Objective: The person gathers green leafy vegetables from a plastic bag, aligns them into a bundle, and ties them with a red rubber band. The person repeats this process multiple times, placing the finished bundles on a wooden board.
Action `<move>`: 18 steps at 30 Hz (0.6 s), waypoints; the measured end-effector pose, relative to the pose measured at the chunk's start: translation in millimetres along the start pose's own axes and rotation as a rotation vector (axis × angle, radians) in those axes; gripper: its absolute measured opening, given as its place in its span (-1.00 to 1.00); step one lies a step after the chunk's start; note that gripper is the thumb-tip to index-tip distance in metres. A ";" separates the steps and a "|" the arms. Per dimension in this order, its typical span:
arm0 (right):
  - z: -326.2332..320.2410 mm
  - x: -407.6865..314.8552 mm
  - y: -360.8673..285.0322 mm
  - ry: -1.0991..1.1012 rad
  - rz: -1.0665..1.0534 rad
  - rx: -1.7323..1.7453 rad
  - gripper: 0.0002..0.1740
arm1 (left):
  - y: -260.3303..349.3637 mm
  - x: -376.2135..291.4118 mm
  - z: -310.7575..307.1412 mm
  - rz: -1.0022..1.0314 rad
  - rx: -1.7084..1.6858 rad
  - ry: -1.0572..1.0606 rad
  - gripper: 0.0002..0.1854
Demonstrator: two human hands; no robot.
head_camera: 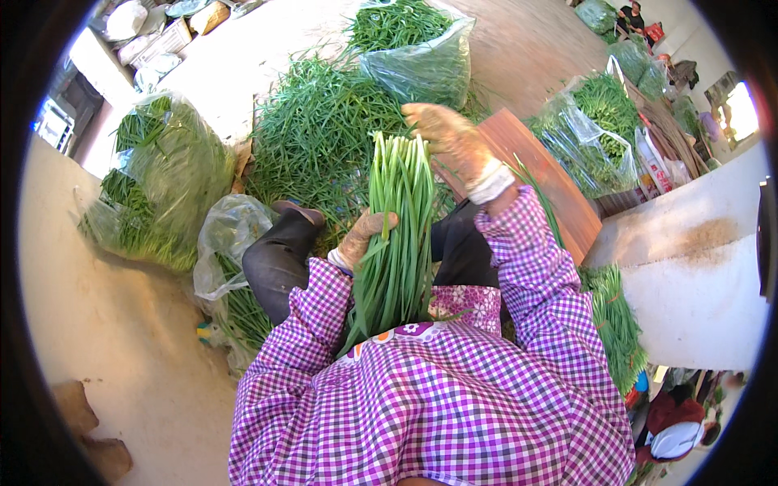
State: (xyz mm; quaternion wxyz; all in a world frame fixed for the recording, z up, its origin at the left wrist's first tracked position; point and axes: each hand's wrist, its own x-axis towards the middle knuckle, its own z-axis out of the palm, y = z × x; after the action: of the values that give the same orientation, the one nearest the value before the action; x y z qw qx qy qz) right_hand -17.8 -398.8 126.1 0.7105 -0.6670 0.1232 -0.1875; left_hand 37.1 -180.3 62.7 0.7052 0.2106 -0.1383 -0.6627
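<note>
My left hand (363, 236), in a soiled glove, grips a thick bundle of garlic chives (401, 231) around its side. The pale, evenly lined-up stem ends point away from me, and the leaf tips hang down against my checked top. My right hand (448, 138), gloved too and blurred, is raised at the right of the stem ends with its fingers towards them. Nothing shows in it. Beyond the bundle, a loose heap of chives (316, 115) lies on the floor.
Filled clear plastic bags stand at the back (419, 67), left (164, 176) and right (589, 133). A brown wooden board (541, 176) lies right of my knees. Tied chives (614, 328) rest by my right elbow. Other people sit at the far right (632, 18) and lower right (671, 419).
</note>
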 end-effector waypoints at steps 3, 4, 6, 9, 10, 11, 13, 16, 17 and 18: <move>-12.7 -26.3 -46.2 0.207 0.078 -0.323 -0.48 | 2.1 6.5 -0.4 0.031 0.003 -0.002 -0.34; -16.5 -28.5 -46.8 0.180 0.168 -0.304 -0.54 | 4.3 6.2 -0.5 0.040 0.014 0.017 -0.34; 2.8 -45.8 -45.2 0.115 0.084 -0.497 -0.56 | 11.9 0.4 13.8 0.077 0.076 0.091 -0.36; 34.4 -65.7 -42.3 0.073 0.002 -0.663 -0.54 | 9.7 1.6 3.3 0.077 0.115 0.172 -0.40; 43.3 -65.3 -47.9 0.060 0.030 -0.851 -0.47 | 9.8 1.5 3.1 0.065 0.124 0.176 -0.35; 45.9 -62.3 -40.4 0.046 0.042 -0.926 -0.45 | 8.1 1.8 3.3 0.073 0.099 0.180 -0.38; 46.5 -51.9 -31.0 0.021 0.055 -1.088 -0.43 | 7.1 5.3 7.6 0.096 0.051 0.173 -0.45; 33.4 -41.7 -16.5 -0.001 0.150 -1.096 -0.54 | 2.6 10.7 1.2 0.033 0.118 0.206 -0.45; 28.2 -38.8 -11.3 -0.011 0.141 -1.100 -0.57 | 2.1 12.1 2.1 0.017 0.094 0.208 -0.45; 28.3 -36.7 -13.8 -0.045 0.136 -1.113 -0.67 | 2.0 12.8 0.5 0.008 0.069 0.180 -0.47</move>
State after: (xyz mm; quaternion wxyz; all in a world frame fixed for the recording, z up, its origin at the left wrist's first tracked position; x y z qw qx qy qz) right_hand -40.2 -358.0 139.4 0.2644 -0.9357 0.2310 -0.0338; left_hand 39.7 -193.0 63.1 0.7099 0.2930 -0.0981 -0.6329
